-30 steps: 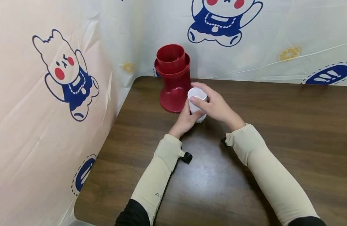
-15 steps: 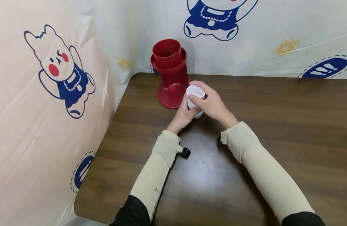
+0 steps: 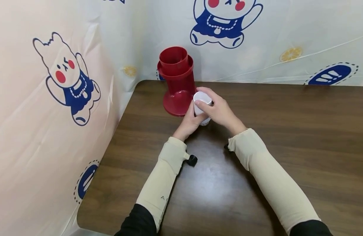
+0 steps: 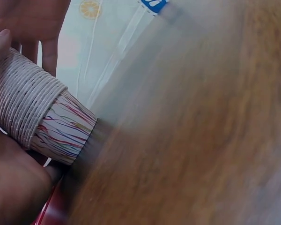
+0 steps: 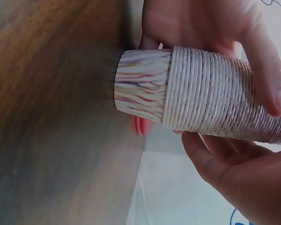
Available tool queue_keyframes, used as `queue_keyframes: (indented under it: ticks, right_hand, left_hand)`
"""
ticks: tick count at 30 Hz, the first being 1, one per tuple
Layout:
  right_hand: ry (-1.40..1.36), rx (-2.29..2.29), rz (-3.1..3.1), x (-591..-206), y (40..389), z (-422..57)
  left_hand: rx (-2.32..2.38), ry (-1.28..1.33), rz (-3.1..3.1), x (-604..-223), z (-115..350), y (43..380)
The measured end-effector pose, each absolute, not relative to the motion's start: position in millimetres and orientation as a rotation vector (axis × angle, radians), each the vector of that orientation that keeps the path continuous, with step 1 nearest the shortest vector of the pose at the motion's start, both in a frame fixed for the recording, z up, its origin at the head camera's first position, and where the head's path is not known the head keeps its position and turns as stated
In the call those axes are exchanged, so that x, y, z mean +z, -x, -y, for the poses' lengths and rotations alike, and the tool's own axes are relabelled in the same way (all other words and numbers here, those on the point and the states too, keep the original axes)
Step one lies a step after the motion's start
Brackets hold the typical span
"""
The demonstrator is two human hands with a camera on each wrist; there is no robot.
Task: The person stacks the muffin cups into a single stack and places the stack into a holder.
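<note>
A stack of nested paper cups [image 3: 202, 98] stands upright on the table, its white open mouth showing in the head view. Colourful wavy lines cover the lowest cup [image 4: 68, 126], below many tightly spaced rims. My left hand [image 3: 188, 123] grips the stack from the left, thumb across its near side. From the right, my right hand [image 3: 218, 109] holds it near the top, with thumb and fingers about the upper rim. Just behind and left of the hands is a red plastic stand [image 3: 178, 83] with a round base and a cylindrical top.
The brown wooden table [image 3: 273, 147] stretches to the right and toward me. A printed white sheet [image 3: 134, 39] hangs along the table's back and left edges, close behind the red stand.
The head view shifts slightly. Both hands keep holding the paper cup stack in nearly the same spot beside the red stand.
</note>
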State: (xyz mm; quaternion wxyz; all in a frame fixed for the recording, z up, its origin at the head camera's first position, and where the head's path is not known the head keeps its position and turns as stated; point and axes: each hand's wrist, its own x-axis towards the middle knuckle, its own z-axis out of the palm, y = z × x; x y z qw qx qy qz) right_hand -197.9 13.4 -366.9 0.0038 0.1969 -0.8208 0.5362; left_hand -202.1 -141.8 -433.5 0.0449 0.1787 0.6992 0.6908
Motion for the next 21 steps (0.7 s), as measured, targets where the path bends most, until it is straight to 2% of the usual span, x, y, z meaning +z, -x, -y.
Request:
queue_keyframes:
  ticks: [8,15,21]
  right_hand:
    - [-0.704,1.696,2.598,-360.2,195.4,-18.3]
    - [-0.747,1.667,2.584,-350.5,188.4,-30.4]
    - [-0.755,1.673,2.564,-346.8,180.5,-49.6]
  left_hand:
    - [2.069,-0.54,-2.052,-402.2,145.5,184.7]
    - [2.015,-0.536,-2.094,-418.5,150.1,199.1]
    - [1.957,-0.535,-2.131,-416.1,152.8,200.4]
